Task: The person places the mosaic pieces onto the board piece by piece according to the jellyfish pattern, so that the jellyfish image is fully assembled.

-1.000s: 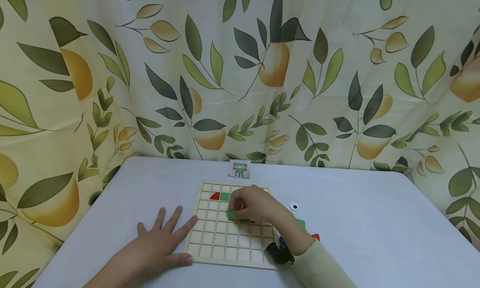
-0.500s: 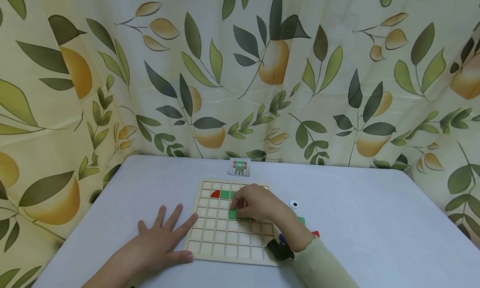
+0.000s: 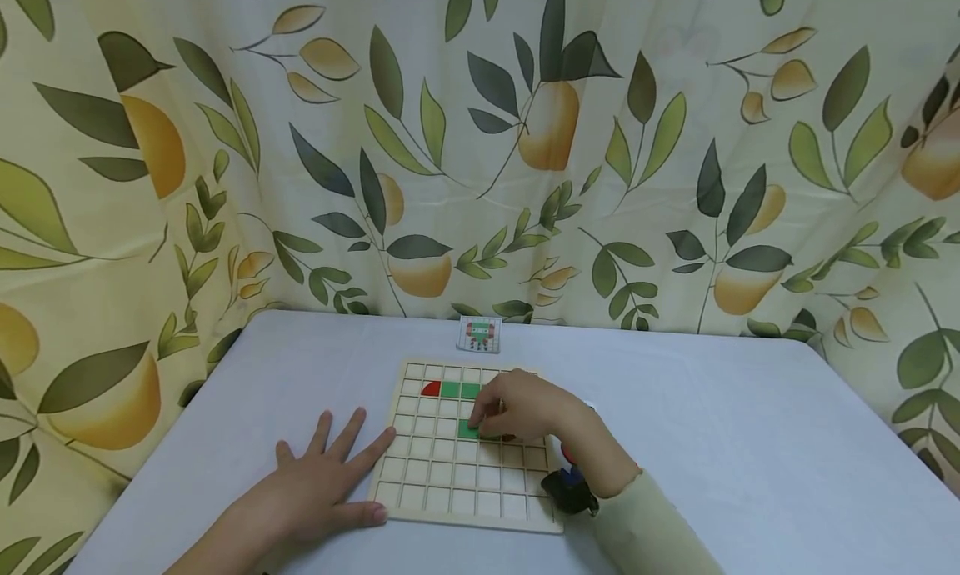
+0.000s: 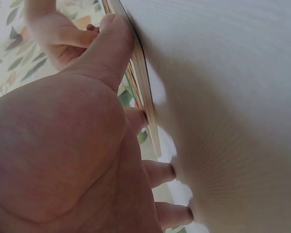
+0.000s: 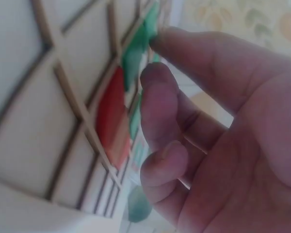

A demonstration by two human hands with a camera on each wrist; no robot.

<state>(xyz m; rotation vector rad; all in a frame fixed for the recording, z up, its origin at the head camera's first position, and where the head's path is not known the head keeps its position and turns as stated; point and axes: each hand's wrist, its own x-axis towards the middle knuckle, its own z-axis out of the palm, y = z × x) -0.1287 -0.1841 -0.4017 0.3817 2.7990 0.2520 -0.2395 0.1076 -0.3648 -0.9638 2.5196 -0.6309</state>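
Observation:
On the table lies a pale wooden grid board (image 3: pixel 427 496). My left hand (image 3: pixel 315 483) is spread flat at its left side, with thumb and index finger touching the board's edge. Over the middle row my right hand (image 3: pixel 517 404) bends its fingers, thumb and index tips right at a green tile (image 3: pixel 467 429). The right wrist view has a gap between thumb and index finger, with green tiles (image 5: pixel 133 58) and a red tile (image 5: pixel 111 116) seated in the grid beside them. A red quarter-round tile (image 3: pixel 431 388) and green tiles (image 3: pixel 461 390) sit in an upper row.
Behind the board lies a small picture card (image 3: pixel 480 334) with a green and red figure. Loose red and blue pieces (image 3: pixel 567 454) show partly beside the right wrist, which wears a black camera (image 3: pixel 572 492). A leaf-patterned curtain (image 3: pixel 480 142) hangs behind the table.
My right hand has shifted slightly right along the middle row, uncovering more green in the upper row. Its forearm now hides the loose pieces on the right. My left hand has stayed put.

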